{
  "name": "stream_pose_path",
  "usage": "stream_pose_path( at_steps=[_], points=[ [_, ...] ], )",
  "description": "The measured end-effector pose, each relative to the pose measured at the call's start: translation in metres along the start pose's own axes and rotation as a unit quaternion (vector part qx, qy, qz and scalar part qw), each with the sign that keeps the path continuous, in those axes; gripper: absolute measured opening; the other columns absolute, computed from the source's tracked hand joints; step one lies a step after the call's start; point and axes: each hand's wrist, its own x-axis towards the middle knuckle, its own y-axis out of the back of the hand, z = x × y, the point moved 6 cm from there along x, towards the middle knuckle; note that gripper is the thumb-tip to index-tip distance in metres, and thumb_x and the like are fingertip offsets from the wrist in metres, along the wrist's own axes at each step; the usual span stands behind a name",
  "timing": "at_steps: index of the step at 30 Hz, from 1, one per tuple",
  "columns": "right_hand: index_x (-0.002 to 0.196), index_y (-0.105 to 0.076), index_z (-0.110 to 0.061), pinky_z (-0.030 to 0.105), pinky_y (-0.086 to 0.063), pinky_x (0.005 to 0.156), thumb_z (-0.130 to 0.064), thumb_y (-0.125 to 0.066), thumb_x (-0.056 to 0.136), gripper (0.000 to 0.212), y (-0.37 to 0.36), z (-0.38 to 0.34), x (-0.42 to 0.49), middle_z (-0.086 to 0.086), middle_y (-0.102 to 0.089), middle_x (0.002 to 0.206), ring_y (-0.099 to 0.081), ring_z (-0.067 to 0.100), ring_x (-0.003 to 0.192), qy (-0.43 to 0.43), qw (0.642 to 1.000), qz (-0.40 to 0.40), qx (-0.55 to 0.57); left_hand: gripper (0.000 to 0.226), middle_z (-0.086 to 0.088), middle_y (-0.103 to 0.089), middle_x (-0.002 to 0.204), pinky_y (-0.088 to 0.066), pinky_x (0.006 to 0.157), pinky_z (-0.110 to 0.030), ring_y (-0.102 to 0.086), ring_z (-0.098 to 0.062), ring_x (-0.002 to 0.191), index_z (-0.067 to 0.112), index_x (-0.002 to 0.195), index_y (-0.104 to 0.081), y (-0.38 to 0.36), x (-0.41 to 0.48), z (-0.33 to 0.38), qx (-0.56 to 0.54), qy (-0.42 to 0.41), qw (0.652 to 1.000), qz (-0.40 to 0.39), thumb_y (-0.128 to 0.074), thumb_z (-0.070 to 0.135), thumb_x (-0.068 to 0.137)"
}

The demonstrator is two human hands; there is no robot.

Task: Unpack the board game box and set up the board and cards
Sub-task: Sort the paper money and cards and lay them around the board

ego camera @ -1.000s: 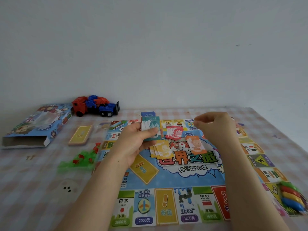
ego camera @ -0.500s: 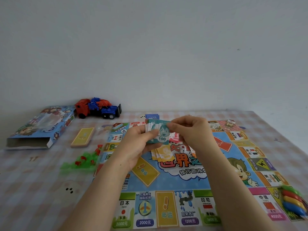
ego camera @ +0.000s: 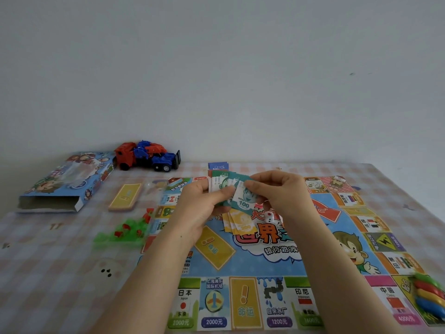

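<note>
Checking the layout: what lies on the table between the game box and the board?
In the head view, a yellow card stack lies between the game box and the board; green plastic pieces sit nearer the person.

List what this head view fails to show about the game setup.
Head view:
1. Money stack count: the left hand covers most of it.
2. Board title: the right hand, pinching the 100 note, and its forearm hide part.
3. Coloured pieces: cut by the right edge.
4. Box contents: opening too shallow to see in.
</note>
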Motion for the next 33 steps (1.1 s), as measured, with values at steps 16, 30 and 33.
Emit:
stream_pose_path(
  at_steps=[16,30,33],
  points=[
    [0.081,-0.072,-0.011,0.015,-0.039,0.038,-0.012,-0.075,0.079,0.003,0.002,0.000,0.000,-0.004,-0.065,0.053,-0.049,0.004,0.039,-0.012,1.000,0.011,0.015,0.023,-0.006,-0.073,0.094,-0.053,0.052,-0.021,-0.071,-0.011,0.069,0.014,0.108,-0.061,0.004,0.001,0.002,-0.010,-0.008,1.000,0.019,-0.067,0.014,0.085],
    [0.086,-0.072,-0.015,0.019,-0.048,0.048,-0.014,-0.074,0.081,0.006,-0.001,0.003,0.002,0.001,-0.073,0.070,-0.058,0.004,0.048,-0.019,1.000,-0.007,0.011,0.057,-0.001,-0.071,0.090,-0.057,0.055,-0.026,-0.072,-0.011,0.073,0.027,0.138,-0.038,0.002,-0.002,0.010,0.060,-0.085,0.994,0.030,-0.062,0.009,0.089],
    [0.086,-0.072,-0.017,0.018,-0.048,0.047,-0.013,-0.073,0.081,0.006,-0.001,0.003,0.002,0.001,-0.072,0.070,-0.058,0.003,0.049,-0.024,1.000,-0.016,0.005,0.056,-0.004,-0.070,0.092,-0.055,0.052,-0.024,-0.072,-0.011,0.071,0.027,0.136,-0.038,0.003,-0.003,0.012,0.053,-0.091,0.994,0.037,-0.063,0.009,0.089]
  ],
)
